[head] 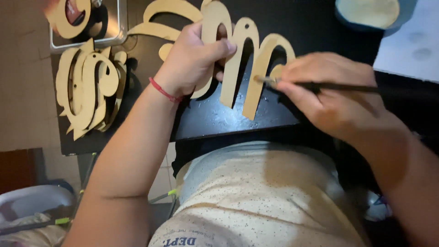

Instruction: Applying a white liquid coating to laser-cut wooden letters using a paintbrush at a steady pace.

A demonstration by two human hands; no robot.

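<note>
Hands work over a black table [215, 119], seen from above by the head camera. Left hand [194, 59] is closed around the upper part of a flat, tan wooden cutout [242, 68] shaped like looping script letters, the thumb lying across its front face and the fingers curled behind, so the piece is gripped and lifted at a tilt with its lower legs reaching down toward the tabletop. A thin red bracelet [163, 91] circles the left wrist. Right hand [329, 91] is pressed together around a slim dark-handled brush [320, 86], pinching it between thumb and fingers near the front end; the brush lies nearly level, its handle running off toward the right, and its pale tip [260, 80] touches the right-hand leg of the cutout. The cutout sits between the 2 hands, above the near middle of the table, its curled top strokes stretching up toward the far edge. To the left, well apart from the hands, a stack of similar tan cutouts [87, 87] rests on the table's left end. Beyond that stack a metal tray [120, 27] holds another tan ring-shaped piece. At the top right a round blue-rimmed dish [368, 11] with a pale yellowish inside stands beside a white sheet [411, 41]. Below the table, the person's speckled cream shirt [265, 201] fills the lower middle.
</note>
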